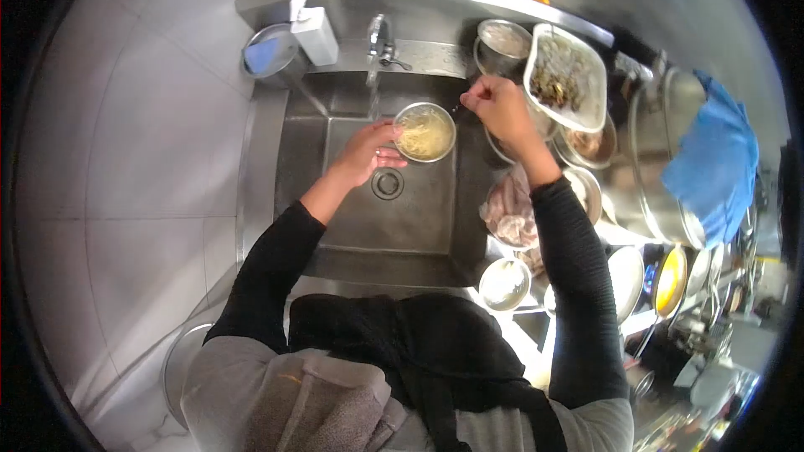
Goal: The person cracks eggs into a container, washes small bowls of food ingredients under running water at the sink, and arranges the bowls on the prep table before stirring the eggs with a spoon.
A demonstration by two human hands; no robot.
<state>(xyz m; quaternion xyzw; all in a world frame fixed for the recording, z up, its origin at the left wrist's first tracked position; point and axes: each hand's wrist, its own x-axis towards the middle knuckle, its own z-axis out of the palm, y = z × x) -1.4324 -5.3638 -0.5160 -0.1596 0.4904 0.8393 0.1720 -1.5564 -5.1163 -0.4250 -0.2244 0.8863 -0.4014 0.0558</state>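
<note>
Over the sink, my left hand [365, 156] grips a small round metal bowl [453, 144] by its left side. Pale yellow shreds [425, 132] lie in liquid inside the bowl; their exact kind is unclear. My right hand [499, 107] is raised to the right of the bowl, apart from it, above the sink's right edge. Its fingers are pinched together, and whatever they may hold is too small to make out. A tiny light speck shows just left of the fingertips. Water runs from the faucet [378, 31] just left of the bowl.
The steel sink [360, 226] has a round drain [388, 184]. A white dispenser [316, 37] stands behind its left corner. To the right crowd a white tub [596, 75], a metal pot [504, 40], a bag of raw meat [511, 208], a small bowl [505, 284] and a blue cloth [716, 163].
</note>
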